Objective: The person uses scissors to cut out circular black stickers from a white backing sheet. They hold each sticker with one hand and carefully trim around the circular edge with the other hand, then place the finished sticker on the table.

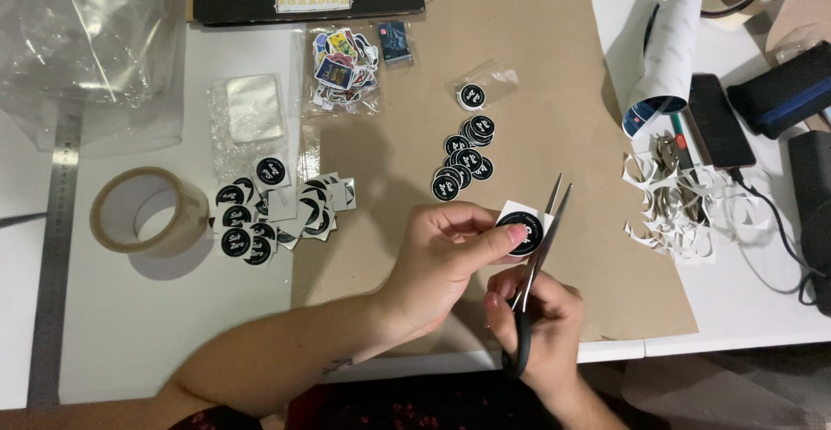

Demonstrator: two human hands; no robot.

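My left hand (pixel 450 252) pinches a round black sticker (pixel 522 229) that still has white paper around it. My right hand (pixel 537 322) grips black-handled scissors (pixel 541 244), whose blades are open and set against the sticker's right edge. Both hands hover over the near part of a brown paper sheet (pixel 563 92). Farther up the sheet lies a cluster of cut round black stickers (pixel 466 157), and one more sits in a small clear bag (pixel 476 92).
A pile of uncut square stickers (pixel 268 213) and a tape roll (pixel 143 213) lie at the left. White paper offcuts (pixel 679 209) lie at the right beside a rolled sticker sheet (pixel 662 62), a phone (pixel 720 120) and cables. A bag of mixed colourful stickers (pixel 342 66) sits farther back.
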